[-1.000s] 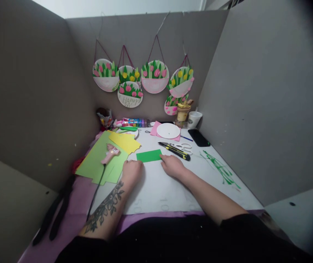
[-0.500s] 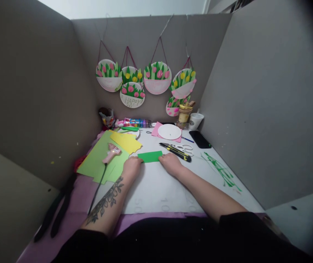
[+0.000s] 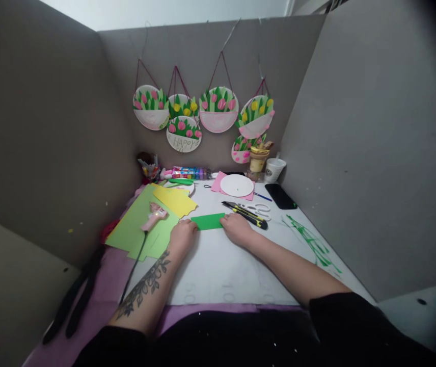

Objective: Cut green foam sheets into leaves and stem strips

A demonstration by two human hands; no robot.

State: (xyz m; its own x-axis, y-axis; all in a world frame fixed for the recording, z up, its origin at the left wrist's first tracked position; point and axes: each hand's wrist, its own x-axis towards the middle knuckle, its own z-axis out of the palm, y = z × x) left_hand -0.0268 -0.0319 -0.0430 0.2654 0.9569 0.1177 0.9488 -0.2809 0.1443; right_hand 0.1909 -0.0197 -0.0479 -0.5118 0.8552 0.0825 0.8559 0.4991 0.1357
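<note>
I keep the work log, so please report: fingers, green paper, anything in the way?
Left fingers and right fingers hold opposite ends. Green paper looks flat, its middle uncovered. Black-yellow cutter close beyond right fingers, not on the paper.

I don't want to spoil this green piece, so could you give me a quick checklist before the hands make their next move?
1. Left hand at the green paper: ok, fingers at its left end.
2. Right hand at the same piece: ok, fingers at its right end.
3. Nothing lying on the green paper's middle: ok, it shows bare between the hands.
4. Utility knife well away from the hands: not ok, it lies close beyond the right hand.
5. Glue gun off the paper sheets: not ok, it lies on the light green paper.
6. Glue gun cool: cannot tell.
</note>
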